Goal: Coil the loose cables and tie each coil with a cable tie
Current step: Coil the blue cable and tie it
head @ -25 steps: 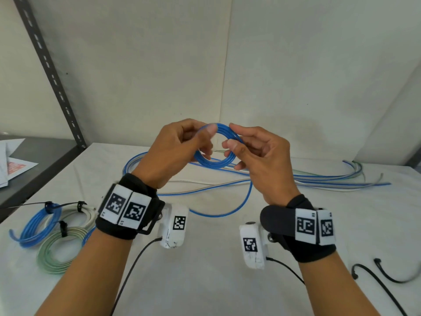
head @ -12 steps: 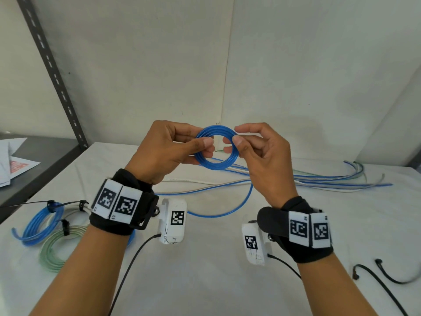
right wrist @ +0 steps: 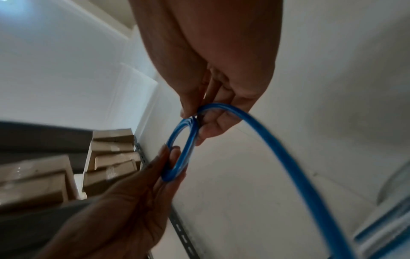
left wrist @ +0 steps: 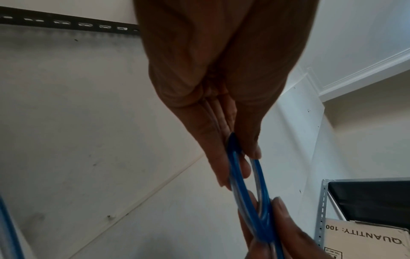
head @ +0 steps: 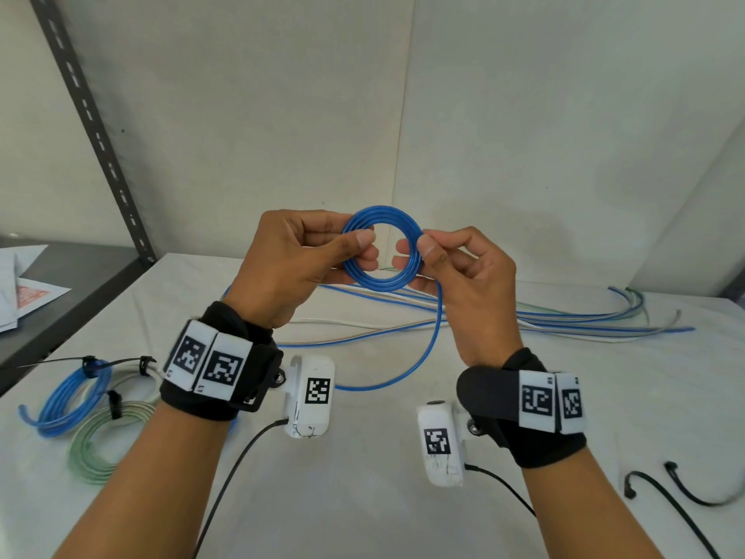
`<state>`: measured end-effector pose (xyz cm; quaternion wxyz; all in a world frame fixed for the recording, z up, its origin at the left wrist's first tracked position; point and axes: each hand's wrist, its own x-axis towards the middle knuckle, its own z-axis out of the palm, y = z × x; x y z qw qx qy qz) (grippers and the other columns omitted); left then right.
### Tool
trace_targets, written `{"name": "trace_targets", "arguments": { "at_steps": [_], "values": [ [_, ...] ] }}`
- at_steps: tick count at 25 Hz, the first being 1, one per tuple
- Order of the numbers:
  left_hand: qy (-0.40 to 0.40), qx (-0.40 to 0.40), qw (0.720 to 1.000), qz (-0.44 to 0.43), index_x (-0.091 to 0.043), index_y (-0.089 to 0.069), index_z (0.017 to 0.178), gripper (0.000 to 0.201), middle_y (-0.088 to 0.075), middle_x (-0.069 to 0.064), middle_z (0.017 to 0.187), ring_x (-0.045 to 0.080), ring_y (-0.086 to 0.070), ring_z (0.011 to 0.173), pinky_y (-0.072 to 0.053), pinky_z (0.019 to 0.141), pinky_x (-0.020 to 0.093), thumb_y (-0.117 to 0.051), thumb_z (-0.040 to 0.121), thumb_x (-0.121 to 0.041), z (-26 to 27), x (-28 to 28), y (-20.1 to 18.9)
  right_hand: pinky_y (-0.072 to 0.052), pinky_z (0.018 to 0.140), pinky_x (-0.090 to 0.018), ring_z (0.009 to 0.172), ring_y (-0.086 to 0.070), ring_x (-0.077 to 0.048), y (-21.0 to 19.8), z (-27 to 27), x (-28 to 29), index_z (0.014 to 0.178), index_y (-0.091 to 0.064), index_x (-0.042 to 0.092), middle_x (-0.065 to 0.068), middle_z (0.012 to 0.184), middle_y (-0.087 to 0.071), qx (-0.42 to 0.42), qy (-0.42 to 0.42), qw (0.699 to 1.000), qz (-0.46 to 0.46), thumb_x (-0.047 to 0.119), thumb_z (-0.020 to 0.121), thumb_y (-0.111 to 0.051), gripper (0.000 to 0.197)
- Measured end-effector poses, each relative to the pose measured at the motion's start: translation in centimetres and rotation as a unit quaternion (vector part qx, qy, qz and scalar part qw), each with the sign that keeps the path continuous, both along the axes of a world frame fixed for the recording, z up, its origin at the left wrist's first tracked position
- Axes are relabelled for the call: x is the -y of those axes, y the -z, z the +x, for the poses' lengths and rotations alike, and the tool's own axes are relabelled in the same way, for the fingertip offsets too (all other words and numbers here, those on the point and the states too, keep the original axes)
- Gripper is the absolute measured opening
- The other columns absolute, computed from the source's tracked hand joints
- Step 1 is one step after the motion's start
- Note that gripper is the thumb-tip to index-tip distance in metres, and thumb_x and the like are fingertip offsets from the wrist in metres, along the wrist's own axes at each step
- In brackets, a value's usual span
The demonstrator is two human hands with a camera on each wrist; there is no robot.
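Left hand: the left hand [head: 296,262] is pinching the blue coil [head: 382,248] at the coil's 9 o'clock side, thumb in front and fingers curled behind the loops.
Right hand: the right hand [head: 469,292] is pinching the same coil at its 3 o'clock side, thumb tip pressing on the front of the loops, the other fingers curling behind.
Blue coil: it is being held up in the air above the table [head: 363,498], facing the head camera as a round ring of several turns; in the left wrist view the loops [left wrist: 246,191] are showing edge-on between both hands.
Loose tail: the blue tail [head: 433,349] is dropping from the coil's 4 o'clock side, passing the right palm and curving down toward 7 o'clock onto the table.
Loose cables: a bundle of blue, white and greenish loose cables [head: 584,318] is lying on the table at 3 o'clock from the hands.
Tied coils: a tied blue coil [head: 66,401] and a tied green coil [head: 96,449] are lying at 8 o'clock, touching each other, each with a black cable tie.
Spare ties: two black ties [head: 685,490] are lying at 4 o'clock near the table edge.
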<state>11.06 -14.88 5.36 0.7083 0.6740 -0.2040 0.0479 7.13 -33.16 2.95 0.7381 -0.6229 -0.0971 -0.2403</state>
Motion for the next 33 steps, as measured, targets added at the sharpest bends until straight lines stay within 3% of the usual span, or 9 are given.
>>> {"name": "trace_targets", "arguments": {
  "at_steps": [5,10,15,18,21,23,25,27,33],
  "values": [
    [0.013,-0.006,1.000,-0.017,-0.003,-0.073,0.104,0.016,-0.077,0.015,0.083,0.025,-0.076,0.077,-0.063,0.076,0.040,-0.070,0.090,-0.009,-0.2,0.6,0.2,-0.060,0.072,-0.032,0.090,-0.076,-0.029,0.0,-0.1,-0.4,0.103,-0.064,0.003,-0.014,0.095,-0.078,-0.006,0.001,0.997,0.070,0.009,0.094,-0.066,0.011],
    [0.011,-0.020,0.999,-0.042,-0.003,-0.073,0.105,0.021,-0.077,0.015,0.087,0.025,-0.076,0.079,-0.063,0.075,0.038,-0.070,0.087,-0.014,0.2,0.1,0.2,-0.061,0.069,-0.033,0.083,-0.076,-0.029,-0.2,-0.2,-0.7,0.117,-0.061,0.005,-0.016,0.090,-0.077,-0.009,-0.016,1.000,0.008,0.003,0.087,-0.074,0.033],
    [0.039,-0.048,0.997,-0.056,-0.005,-0.073,0.103,0.030,-0.077,0.011,0.087,0.020,-0.076,0.079,-0.060,0.066,0.026,-0.071,0.080,-0.024,0.1,0.3,0.1,-0.060,0.073,-0.033,0.082,-0.076,-0.030,-0.5,-0.4,-0.3,0.117,-0.062,0.003,-0.019,0.087,-0.076,0.004,-0.027,0.999,0.031,-0.001,0.089,-0.071,0.030],
    [0.054,-0.053,0.997,-0.028,-0.007,-0.073,0.104,0.033,-0.078,0.012,0.091,0.022,-0.076,0.084,-0.061,0.074,0.031,-0.071,0.078,-0.028,0.2,0.0,0.1,-0.060,0.071,-0.031,0.079,-0.076,-0.030,-0.6,-0.3,0.4,0.112,-0.063,0.003,-0.019,0.086,-0.076,0.007,-0.027,1.000,0.012,-0.003,0.088,-0.071,0.026],
    [0.075,-0.069,0.993,0.062,-0.007,-0.070,0.109,0.047,-0.076,0.009,0.092,0.023,-0.074,0.087,-0.060,0.079,0.034,-0.059,0.085,-0.047,0.4,-0.2,0.0,-0.060,0.068,-0.032,0.075,-0.076,-0.032,-0.5,0.1,1.3,0.107,-0.067,0.005,-0.019,0.085,-0.076,0.002,-0.058,0.996,-0.069,-0.007,0.084,-0.072,0.026],
    [0.106,-0.117,0.982,0.101,-0.003,-0.067,0.101,0.059,-0.064,0.008,0.072,0.022,-0.065,0.067,-0.060,0.076,0.035,-0.044,0.094,-0.057,0.4,0.3,0.0,-0.061,0.069,-0.034,0.075,-0.076,-0.030,-0.2,0.2,1.8,0.105,-0.071,0.007,-0.016,0.084,-0.077,-0.004,-0.077,0.982,-0.171,-0.005,0.083,-0.075,0.025],
    [0.129,-0.161,0.973,0.104,-0.006,-0.059,0.088,0.055,-0.042,0.004,0.057,0.019,-0.042,0.048,-0.059,0.071,0.036,-0.037,0.101,-0.055,0.1,1.2,0.2,-0.062,0.074,-0.037,0.075,-0.076,-0.028,0.1,0.3,2.0,0.106,-0.073,0.006,-0.011,0.084,-0.077,-0.007,-0.079,0.968,-0.238,-0.002,0.084,-0.077,0.024],
    [0.119,-0.162,0.970,0.135,-0.010,-0.051,0.076,0.053,-0.028,-0.002,0.055,0.015,-0.026,0.046,-0.052,0.064,0.031,-0.035,0.104,-0.053,-0.1,1.9,0.5,-0.062,0.077,-0.037,0.075,-0.076,-0.027,0.2,0.3,2.1,0.106,-0.073,0.007,-0.008,0.084,-0.077,-0.002,-0.076,0.964,-0.256,-0.001,0.084,-0.076,0.023],
    [0.087,-0.134,0.980,0.117,-0.013,-0.043,0.064,0.052,-0.025,-0.007,0.050,0.012,-0.023,0.044,-0.041,0.054,0.026,-0.041,0.105,-0.045,0.0,2.0,0.4,-0.061,0.074,-0.031,0.083,-0.076,-0.022,0.3,0.3,1.3,0.112,-0.073,0.011,-0.007,0.094,-0.078,0.018,-0.067,0.969,-0.239,0.001,0.091,-0.070,0.023]
  ]
}}
